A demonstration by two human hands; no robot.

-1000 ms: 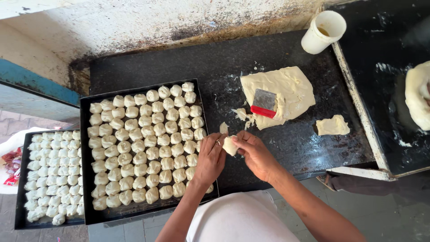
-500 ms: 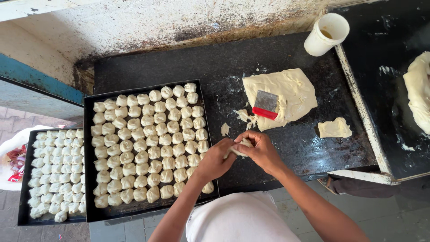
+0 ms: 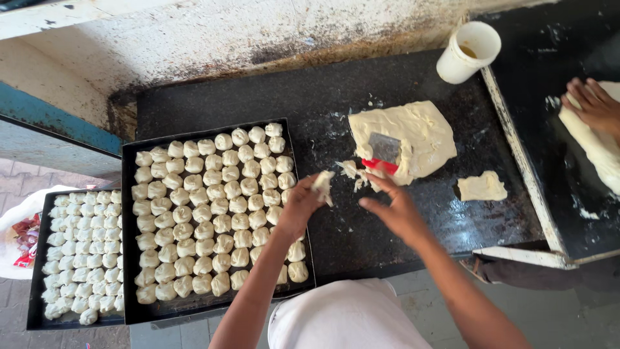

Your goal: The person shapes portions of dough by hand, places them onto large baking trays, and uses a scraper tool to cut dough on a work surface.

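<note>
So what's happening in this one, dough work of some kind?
Yes. A person stands at a black worktop. The left hand holds a small pale piece of dough above the edge of a black tray of dough balls. The right hand reaches toward the red-handled metal scraper lying on the flat slab of dough. At the right edge, another person's hand presses a separate dough mass.

A crumpled white plastic bag [image 3: 19, 223] with a red printed wrapper [image 3: 24, 242] inside lies at far left, beside the lower tray [image 3: 35, 284].
</note>
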